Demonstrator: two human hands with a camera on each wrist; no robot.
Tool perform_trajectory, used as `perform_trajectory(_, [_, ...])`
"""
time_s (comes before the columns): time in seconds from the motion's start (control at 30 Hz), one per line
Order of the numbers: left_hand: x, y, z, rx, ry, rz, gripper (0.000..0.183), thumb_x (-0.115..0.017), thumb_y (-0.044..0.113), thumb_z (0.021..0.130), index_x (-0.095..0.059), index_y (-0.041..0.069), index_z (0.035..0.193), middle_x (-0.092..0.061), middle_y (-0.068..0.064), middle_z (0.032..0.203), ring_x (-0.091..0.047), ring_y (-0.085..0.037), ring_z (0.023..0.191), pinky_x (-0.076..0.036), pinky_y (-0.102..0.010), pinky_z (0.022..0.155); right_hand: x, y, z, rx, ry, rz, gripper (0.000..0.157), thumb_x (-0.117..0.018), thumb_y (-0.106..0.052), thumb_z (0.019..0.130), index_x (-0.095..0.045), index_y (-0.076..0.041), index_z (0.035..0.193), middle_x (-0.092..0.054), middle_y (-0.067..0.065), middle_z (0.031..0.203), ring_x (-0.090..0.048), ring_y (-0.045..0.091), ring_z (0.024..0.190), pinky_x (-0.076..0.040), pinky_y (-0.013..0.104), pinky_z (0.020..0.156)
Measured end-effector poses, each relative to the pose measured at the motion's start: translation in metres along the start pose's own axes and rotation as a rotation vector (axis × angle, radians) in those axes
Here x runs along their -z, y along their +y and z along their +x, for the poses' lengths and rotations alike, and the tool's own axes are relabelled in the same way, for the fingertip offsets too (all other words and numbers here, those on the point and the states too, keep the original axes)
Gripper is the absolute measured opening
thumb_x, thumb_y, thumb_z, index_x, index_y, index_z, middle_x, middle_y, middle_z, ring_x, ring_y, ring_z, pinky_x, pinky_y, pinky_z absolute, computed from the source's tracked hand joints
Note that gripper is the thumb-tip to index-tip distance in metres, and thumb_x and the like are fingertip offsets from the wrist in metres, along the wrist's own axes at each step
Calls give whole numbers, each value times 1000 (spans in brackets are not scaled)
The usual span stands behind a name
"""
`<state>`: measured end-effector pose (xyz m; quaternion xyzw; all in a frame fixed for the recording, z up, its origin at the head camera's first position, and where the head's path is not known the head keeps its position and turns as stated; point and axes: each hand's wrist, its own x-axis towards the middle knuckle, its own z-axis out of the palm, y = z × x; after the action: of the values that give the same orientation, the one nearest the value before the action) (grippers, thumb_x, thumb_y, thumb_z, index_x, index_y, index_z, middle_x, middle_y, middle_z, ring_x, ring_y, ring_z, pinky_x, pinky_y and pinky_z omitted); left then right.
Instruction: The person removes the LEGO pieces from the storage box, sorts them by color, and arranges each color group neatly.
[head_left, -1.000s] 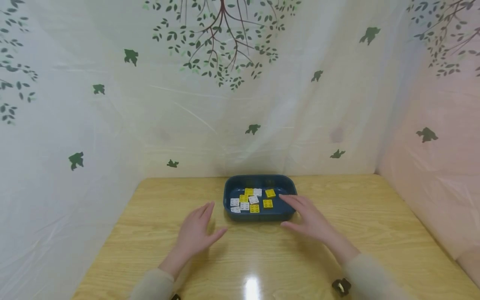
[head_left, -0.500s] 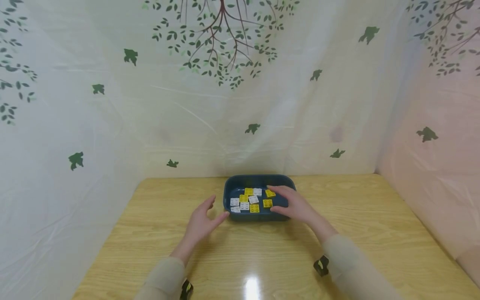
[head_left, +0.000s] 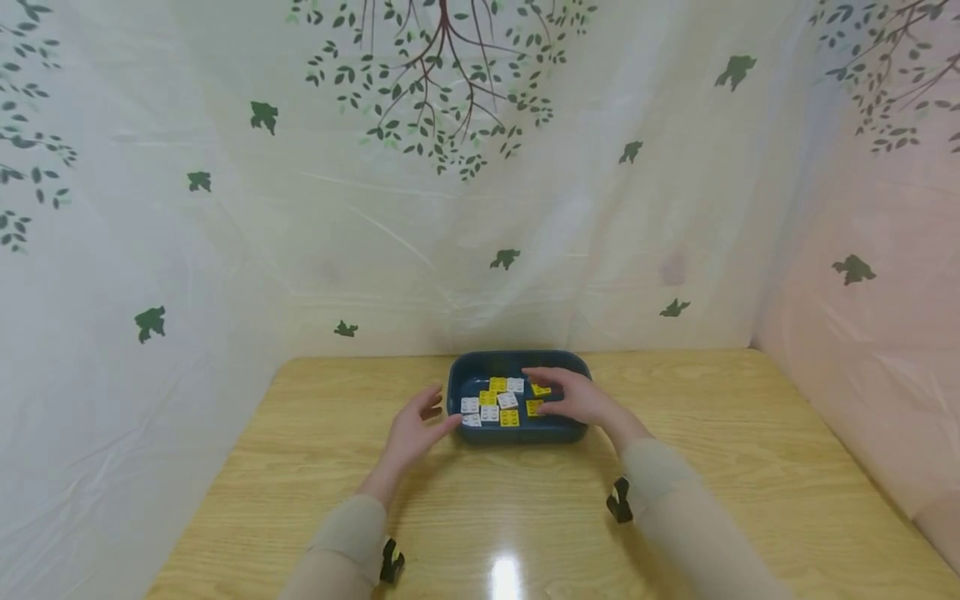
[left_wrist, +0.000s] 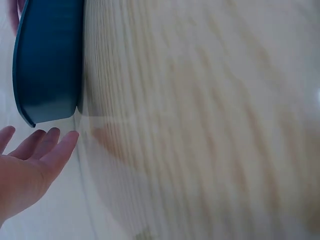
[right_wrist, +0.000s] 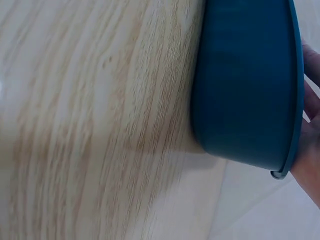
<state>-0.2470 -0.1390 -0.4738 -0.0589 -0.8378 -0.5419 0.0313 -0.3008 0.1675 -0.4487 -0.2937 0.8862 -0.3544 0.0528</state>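
A dark blue tray (head_left: pixel 525 436) stands at the far side of the table, with several white bricks (head_left: pixel 507 401) and yellow bricks (head_left: pixel 509 417) lying studs up inside. My right hand (head_left: pixel 581 400) reaches over the tray's right part, thumb and fingers spread apart around two yellow bricks (head_left: pixel 533 408), which it partly covers. At the tray's left end is my left hand (head_left: pixel 412 433), fingers loosely bent and thumb tip right at the rim. The left wrist view shows that hand (left_wrist: pixel 30 172) beside the tray's corner, holding nothing. In the right wrist view the tray wall (right_wrist: pixel 245 85) hides the right fingertips.
The wooden table (head_left: pixel 315 467) runs up to a pale curtain (head_left: pixel 360 250) printed with leaves and birds, right behind the tray. Dark wrist devices (head_left: pixel 619 500) sit below both sleeves.
My right hand has moved left from the tray's right edge to over the yellow bricks. My left hand has come forward and right to the tray's left end. The bricks have stayed put.
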Motion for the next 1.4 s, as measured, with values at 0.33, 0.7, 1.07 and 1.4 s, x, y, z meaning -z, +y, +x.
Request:
perform_trajectory(0.33, [-11,-7,12,8,-4,-157,60,-75,12,89,-51,5,144,-52,-21,141,-55,-39,123,-48,-48,100,-5,-1,9,-83,-47,-34,55,-75,-10,88,-57,-10,140,-57,13,138,-54,32,124,-41,52,106])
perform_trajectory(0.7, [-17,-8,17,16,-22,-208,56,-70,4,91,-51,4,143,-48,-21,145,-48,-38,130,-43,-49,106,-2,4,17,-110,-165,12,51,-74,-4,87,-60,-8,136,-61,10,134,-54,34,125,-43,50,105])
perform_trajectory(1.07, [-20,-8,15,76,-25,-286,58,-69,5,92,-47,1,145,-43,-27,147,-50,-46,126,-49,-48,99,-7,8,20,-154,-173,27,49,-73,0,86,-62,-6,133,-63,10,132,-55,31,124,-42,48,106])
perform_trajectory(1.4, [-20,-8,13,119,-10,-294,57,-68,6,93,-48,7,147,-42,-21,151,-50,-42,128,-49,-45,99,-15,8,22,-226,-142,-19,49,-76,2,82,-68,-14,128,-63,8,131,-57,29,120,-46,46,103])
